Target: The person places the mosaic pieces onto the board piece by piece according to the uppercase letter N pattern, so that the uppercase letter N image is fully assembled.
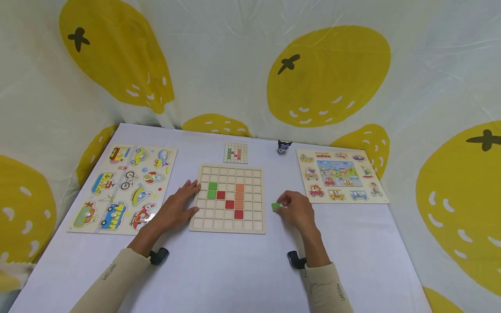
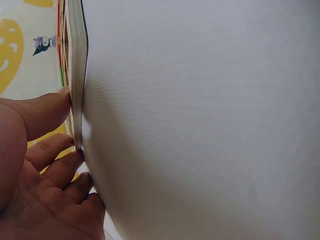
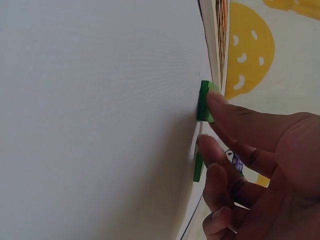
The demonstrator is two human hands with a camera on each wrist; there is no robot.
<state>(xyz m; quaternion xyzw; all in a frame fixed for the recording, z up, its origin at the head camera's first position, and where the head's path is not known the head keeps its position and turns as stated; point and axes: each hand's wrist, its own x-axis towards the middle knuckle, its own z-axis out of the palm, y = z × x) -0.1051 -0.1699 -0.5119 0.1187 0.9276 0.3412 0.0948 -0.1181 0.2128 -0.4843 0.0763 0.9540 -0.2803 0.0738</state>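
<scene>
A wooden grid board (image 1: pixel 251 224) lies flat on the table, holding two green tiles (image 1: pixel 212 190), three red tiles (image 1: pixel 229 204) in a diagonal and three orange tiles (image 1: pixel 239 196) in a column. My left hand (image 1: pixel 175 209) rests against its left edge; thumb and fingertips touch the board's side (image 2: pixel 76 75) in the left wrist view. Right of the board, my right hand (image 1: pixel 298 211) pinches a green tile (image 1: pixel 275 207) at the thumb and fingertips, close to the tabletop. The right wrist view shows that green tile (image 3: pixel 203 102) and a second green piece (image 3: pixel 198 166) partly behind the fingers.
A small pattern card (image 1: pixel 236 153) lies behind the board, with a small dark figurine (image 1: pixel 283 147) to its right. One vehicle puzzle board (image 1: pixel 129 204) lies at the left, another puzzle board (image 1: pixel 340 174) at the right. A fruit-patterned cloth (image 1: pixel 231 78) hangs behind the table.
</scene>
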